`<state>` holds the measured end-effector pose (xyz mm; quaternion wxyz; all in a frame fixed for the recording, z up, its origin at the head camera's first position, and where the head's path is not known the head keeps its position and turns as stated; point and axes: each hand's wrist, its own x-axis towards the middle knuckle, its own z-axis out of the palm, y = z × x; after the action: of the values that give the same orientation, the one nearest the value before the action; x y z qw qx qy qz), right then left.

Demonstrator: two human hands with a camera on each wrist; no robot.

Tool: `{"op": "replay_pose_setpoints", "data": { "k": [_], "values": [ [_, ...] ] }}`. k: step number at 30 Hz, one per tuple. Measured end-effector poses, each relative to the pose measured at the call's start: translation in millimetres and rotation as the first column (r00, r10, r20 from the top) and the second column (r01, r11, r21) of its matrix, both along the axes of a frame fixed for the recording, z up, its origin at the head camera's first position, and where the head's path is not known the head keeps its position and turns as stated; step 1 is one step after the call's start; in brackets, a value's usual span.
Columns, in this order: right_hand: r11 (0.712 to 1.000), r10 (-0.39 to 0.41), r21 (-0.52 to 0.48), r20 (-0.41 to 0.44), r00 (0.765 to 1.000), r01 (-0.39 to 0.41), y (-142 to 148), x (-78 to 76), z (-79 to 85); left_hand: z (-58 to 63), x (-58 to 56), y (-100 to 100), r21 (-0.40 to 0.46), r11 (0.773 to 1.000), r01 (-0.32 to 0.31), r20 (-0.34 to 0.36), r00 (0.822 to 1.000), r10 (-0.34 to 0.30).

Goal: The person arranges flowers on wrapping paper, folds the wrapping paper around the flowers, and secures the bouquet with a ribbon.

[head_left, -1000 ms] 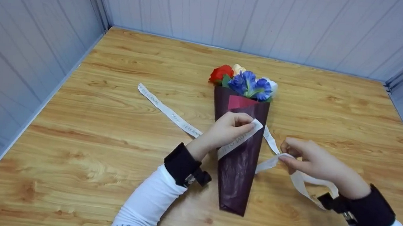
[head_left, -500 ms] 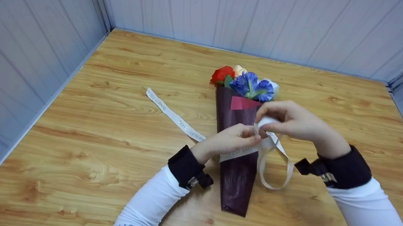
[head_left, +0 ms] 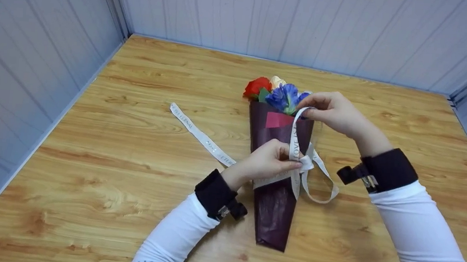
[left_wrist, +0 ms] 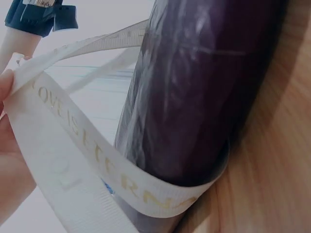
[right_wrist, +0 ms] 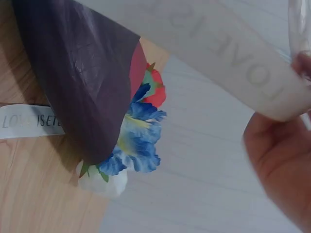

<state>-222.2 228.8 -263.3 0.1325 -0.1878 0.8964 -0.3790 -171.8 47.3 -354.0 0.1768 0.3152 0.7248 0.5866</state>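
A bouquet in dark purple wrapping paper lies on the table, its red, cream and blue flowers pointing away from me. White ribbon lettered in gold runs around the wrapping. My left hand pinches the ribbon over the middle of the bouquet. Higher up, near the blue flower, my right hand pinches a raised length of the same ribbon. Between the hands this length stands up as a strip, and a loop hangs at the bouquet's right side. In the left wrist view the ribbon wraps round the paper.
A loose ribbon tail lies on the wooden table to the left of the bouquet. Pale panelled walls stand behind the table and at both sides.
My right hand has moved from the right of the bouquet up and left towards the flowers, drawing ribbon along. My left hand has shifted slightly down, still pinching ribbon.
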Motion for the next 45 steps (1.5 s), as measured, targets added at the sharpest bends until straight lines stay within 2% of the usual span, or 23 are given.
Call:
{"op": "replay_pose_setpoints", "data": {
  "k": [3,5,8,10,12,15,18,21,26,29,32,36,40,45],
  "values": [
    [0.991,-0.083,0.103,-0.003,0.997,0.082,1,-4.5,-1.9,-1.6,-0.2,0,0.012,0.999,-0.039,-0.018,0.999,0.040],
    [0.984,-0.098,0.151,-0.003,0.995,0.097,3,-3.3,-2.2,-2.9,-0.4,0,0.028,0.998,-0.050,-0.018,0.999,0.051],
    [0.981,-0.129,0.142,-0.014,0.992,0.130,6,4.4,-3.0,-3.9,-1.2,0,0.056,0.997,-0.046,-0.006,0.999,0.047],
    [0.986,-0.140,0.083,-0.041,0.989,0.143,7,13.4,-5.4,-3.5,-1.7,0,0.073,0.996,-0.046,0.007,0.999,0.046],
    [0.992,-0.127,-0.021,-0.079,0.989,0.126,8,23.9,-12.8,-2.8,-2.0,0,0.085,0.995,-0.051,0.013,0.999,0.050],
    [0.986,-0.067,-0.161,-0.143,0.987,0.044,9,40.5,-31.8,-3.0,-2.3,0,0.098,0.993,-0.063,0.024,0.998,0.061],
    [0.971,-0.001,-0.237,-0.179,0.984,-0.042,12,53.0,-52.0,-3.5,-2.6,1,0.106,0.992,-0.072,0.032,0.997,0.069],
    [0.962,0.055,-0.254,-0.185,0.981,-0.102,13,60.4,-66.6,-3.8,-2.4,0,0.119,0.989,-0.085,0.054,0.995,0.079],
    [0.974,0.125,-0.163,-0.185,0.975,-0.156,8,69.3,-82.7,-6.1,-1.8,1,0.131,0.985,-0.111,0.043,0.993,0.106],
    [0.981,0.105,-0.138,-0.197,0.975,-0.134,3,74.6,-88.6,-6.8,-1.7,2,0.138,0.982,-0.131,0.045,0.991,0.126],
    [0.985,0.075,-0.133,-0.245,0.967,-0.110,0,76.5,-92.4,-6.3,-1.5,2,0.153,0.977,-0.146,0.065,0.988,0.137],
    [0.981,0.100,-0.120,-0.350,0.932,-0.150,-1,74.6,-96.5,-5.0,-1.2,0,0.179,0.977,-0.118,0.074,0.992,0.107],
    [0.968,0.155,-0.109,-0.451,0.879,-0.226,-1,71.3,-99.9,-4.7,-1.7,-2,0.175,0.981,-0.083,0.062,0.995,0.073],
    [0.956,0.189,-0.088,-0.548,0.815,-0.281,-1,67.3,-103.8,-2.6,-1.7,-4,0.135,0.989,-0.064,0.074,0.996,0.054]
  ]
}}
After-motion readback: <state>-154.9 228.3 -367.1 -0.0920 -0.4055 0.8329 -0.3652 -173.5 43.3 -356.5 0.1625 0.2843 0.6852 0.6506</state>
